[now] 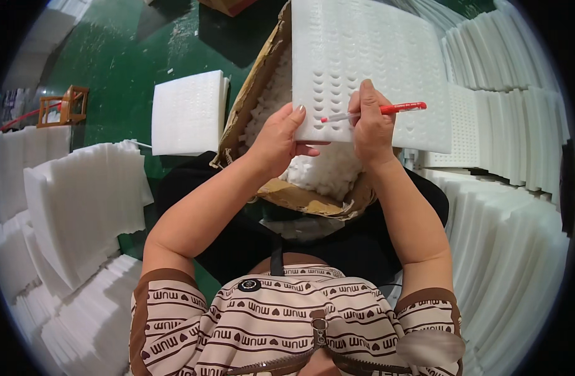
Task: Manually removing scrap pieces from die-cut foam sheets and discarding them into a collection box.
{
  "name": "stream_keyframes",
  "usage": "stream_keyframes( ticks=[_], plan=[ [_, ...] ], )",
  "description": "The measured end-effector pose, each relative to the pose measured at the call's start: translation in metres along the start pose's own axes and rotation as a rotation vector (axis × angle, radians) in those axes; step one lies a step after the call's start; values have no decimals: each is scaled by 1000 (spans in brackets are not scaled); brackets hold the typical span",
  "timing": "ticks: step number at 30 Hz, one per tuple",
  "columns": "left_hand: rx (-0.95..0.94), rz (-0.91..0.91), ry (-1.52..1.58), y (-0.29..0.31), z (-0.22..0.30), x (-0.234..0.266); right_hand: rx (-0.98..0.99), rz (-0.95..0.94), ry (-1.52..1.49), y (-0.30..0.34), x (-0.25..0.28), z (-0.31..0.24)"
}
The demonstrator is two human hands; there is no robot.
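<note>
A white foam sheet (394, 50) with rows of small round cut-outs lies tilted over a worn cardboard box (248, 94). My left hand (276, 139) grips the sheet's near left corner, thumb on top and fingers beneath the edge. In my right hand (373, 122) is a red pen (403, 108) with a clear barrel, pinched between thumb and fingers. Its tip points left, at the cut-outs close to my left thumb; whether it touches the foam I cannot tell. White foam bits (322, 170) fill the box under the sheet.
Flat foam sheets (186, 113) lie on the green floor (127, 75) left of the box. Tall stacks of foam sheets (513, 135) stand along the right. More foam stacks (87, 207) stand at the left, near a small wooden stool (65, 106).
</note>
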State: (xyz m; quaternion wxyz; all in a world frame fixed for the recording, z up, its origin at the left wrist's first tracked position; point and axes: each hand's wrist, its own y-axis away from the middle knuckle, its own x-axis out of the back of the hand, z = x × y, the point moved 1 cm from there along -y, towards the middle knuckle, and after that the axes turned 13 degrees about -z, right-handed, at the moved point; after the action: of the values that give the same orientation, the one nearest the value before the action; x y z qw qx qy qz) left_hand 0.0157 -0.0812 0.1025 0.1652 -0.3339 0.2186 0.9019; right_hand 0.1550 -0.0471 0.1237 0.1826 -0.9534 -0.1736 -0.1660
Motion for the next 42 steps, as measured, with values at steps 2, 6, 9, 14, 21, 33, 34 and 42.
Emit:
stream_keyframes(
  ticks=[2, 6, 9, 14, 21, 33, 34, 42],
  plan=[
    [-59, -6, -57, -1, 0, -6, -66, 66, -162, -2, 5, 1],
    [-72, -7, -146, -1, -1, -10, -3, 8, 40, -6, 4, 8],
    [-75, -1, -211, -2, 1, -8, 33, -81, 127, -7, 4, 15],
    [-134, 40, -233, -1, 13, 7, -33, 197, -281, -6, 35, -1],
    [-270, 176, -261, 8, 44, 13, -220, 477, -557, -6, 108, 10],
    [-536, 192, -190, 45, 66, 23, -317, 501, -254, 0, 181, 14],
    [-542, 205, -194, 53, 65, 22, -315, 489, -263, 2, 179, 13],
    [-191, -26, -583, 71, 55, 16, -488, 227, -412, 13, 183, 25]
  ],
)
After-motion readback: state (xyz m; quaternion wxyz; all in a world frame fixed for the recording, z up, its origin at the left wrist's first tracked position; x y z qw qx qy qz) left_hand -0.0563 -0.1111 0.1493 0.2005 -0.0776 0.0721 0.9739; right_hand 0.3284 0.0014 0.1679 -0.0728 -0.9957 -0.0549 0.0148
